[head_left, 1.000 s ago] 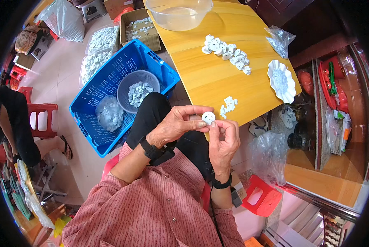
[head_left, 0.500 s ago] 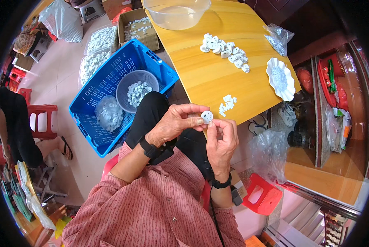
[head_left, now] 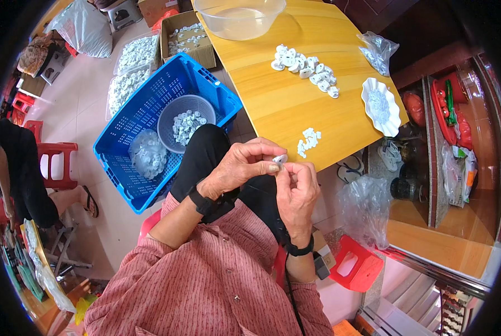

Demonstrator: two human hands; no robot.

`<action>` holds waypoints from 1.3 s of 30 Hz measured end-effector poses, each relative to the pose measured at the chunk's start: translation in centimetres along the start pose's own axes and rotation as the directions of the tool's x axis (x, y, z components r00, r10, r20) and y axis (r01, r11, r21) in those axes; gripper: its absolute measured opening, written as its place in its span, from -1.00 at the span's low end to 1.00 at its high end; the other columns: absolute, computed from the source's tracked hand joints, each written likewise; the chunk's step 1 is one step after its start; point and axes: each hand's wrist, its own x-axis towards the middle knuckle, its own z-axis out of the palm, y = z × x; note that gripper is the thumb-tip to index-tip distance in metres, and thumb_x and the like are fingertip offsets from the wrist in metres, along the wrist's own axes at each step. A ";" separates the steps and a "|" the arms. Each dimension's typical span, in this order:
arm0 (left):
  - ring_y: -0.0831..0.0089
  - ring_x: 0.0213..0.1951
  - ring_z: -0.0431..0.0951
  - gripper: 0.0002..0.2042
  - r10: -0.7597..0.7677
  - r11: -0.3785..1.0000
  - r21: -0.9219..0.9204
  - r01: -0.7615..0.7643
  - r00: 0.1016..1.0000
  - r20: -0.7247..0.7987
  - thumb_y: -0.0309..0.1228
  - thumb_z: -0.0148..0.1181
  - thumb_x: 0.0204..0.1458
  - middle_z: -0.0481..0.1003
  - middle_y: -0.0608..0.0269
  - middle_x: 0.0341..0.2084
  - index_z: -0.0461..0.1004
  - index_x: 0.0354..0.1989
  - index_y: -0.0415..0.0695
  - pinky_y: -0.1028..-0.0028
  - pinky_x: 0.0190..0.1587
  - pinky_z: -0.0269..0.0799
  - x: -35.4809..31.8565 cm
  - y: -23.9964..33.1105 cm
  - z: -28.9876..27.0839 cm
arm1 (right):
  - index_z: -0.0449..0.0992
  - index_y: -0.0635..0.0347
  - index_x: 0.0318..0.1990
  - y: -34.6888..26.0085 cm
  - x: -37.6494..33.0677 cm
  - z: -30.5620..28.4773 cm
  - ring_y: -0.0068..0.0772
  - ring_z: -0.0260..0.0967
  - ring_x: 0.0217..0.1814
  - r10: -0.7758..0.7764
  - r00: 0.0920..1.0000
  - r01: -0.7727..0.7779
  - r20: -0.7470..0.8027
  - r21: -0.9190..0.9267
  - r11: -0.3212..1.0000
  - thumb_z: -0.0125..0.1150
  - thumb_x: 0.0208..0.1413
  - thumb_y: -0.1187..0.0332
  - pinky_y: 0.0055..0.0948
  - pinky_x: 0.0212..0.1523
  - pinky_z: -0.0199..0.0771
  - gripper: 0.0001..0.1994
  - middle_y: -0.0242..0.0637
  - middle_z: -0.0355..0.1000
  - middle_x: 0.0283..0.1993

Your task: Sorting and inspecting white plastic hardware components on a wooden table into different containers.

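Note:
Between the thumb and fingers of my left hand (head_left: 242,163) is a small round white plastic part (head_left: 280,159), tilted nearly edge-on. My right hand (head_left: 297,187) is closed in a pinch right against that part's near side; whether a smaller piece sits between its fingertips is hidden. Just beyond my hands, a scatter of tiny white pieces (head_left: 309,141) lies at the near corner of the wooden table (head_left: 250,84). Farther back on it is a row of round white parts (head_left: 306,70) like the held one.
A scalloped white dish (head_left: 393,123) of small pale pieces sits at the table's right edge, near a plastic bag (head_left: 380,53). A clear basin (head_left: 239,25) stands at the back. On my left, a blue crate (head_left: 113,159) contains a grey basket (head_left: 165,123) and a filled bag (head_left: 148,154).
The round white part has turned from showing its flat slotted face to nearly edge-on. My right fingers have shifted slightly left and remain pinched by it.

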 end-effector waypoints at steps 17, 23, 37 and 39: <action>0.56 -0.19 0.57 -0.74 -0.113 0.992 -0.060 0.109 0.992 -0.063 -0.53 0.25 0.16 0.56 0.29 -0.15 0.56 0.02 -0.26 0.54 -0.10 0.55 0.0 -0.2 -0.4 | 0.41 0.28 -0.25 -0.2 0.2 0.5 -0.31 0.38 -0.40 0.072 0.997 -0.072 0.010 0.064 0.995 0.20 0.19 0.51 -0.38 -0.39 0.43 -0.92 -0.19 0.35 -0.32; 0.56 -0.11 0.55 -0.74 -0.036 0.999 0.009 0.036 0.999 -0.020 -0.56 0.25 0.14 0.52 0.31 -0.13 0.56 0.02 -0.24 0.55 -0.02 0.51 0.1 -0.2 -0.2 | 0.38 0.27 -0.25 0.2 -0.1 0.6 -0.21 0.37 -0.39 0.074 0.997 -0.075 0.024 0.014 0.997 0.18 0.20 0.49 -0.29 -0.38 0.42 -0.91 -0.16 0.35 -0.33; 0.57 -0.11 0.53 -0.75 0.019 0.989 0.146 -0.019 1.000 0.000 -0.56 0.26 0.14 0.51 0.32 -0.13 0.58 0.00 -0.22 0.57 -0.02 0.47 0.0 0.0 -0.3 | 0.37 0.26 -0.26 0.5 0.0 0.9 -0.23 0.34 -0.42 0.002 1.000 -0.001 0.015 -0.021 1.000 0.17 0.23 0.45 -0.27 -0.39 0.38 -0.89 -0.17 0.35 -0.34; 0.57 -0.14 0.54 -0.75 0.014 0.995 0.096 -0.012 1.000 -0.019 -0.55 0.25 0.15 0.52 0.31 -0.14 0.58 0.01 -0.23 0.56 -0.04 0.48 0.0 -0.2 -0.3 | 0.38 0.27 -0.26 1.0 -0.3 1.2 -0.32 0.35 -0.45 0.103 0.994 -0.106 0.030 0.120 0.987 0.16 0.25 0.43 -0.33 -0.42 0.39 -0.88 -0.20 0.37 -0.35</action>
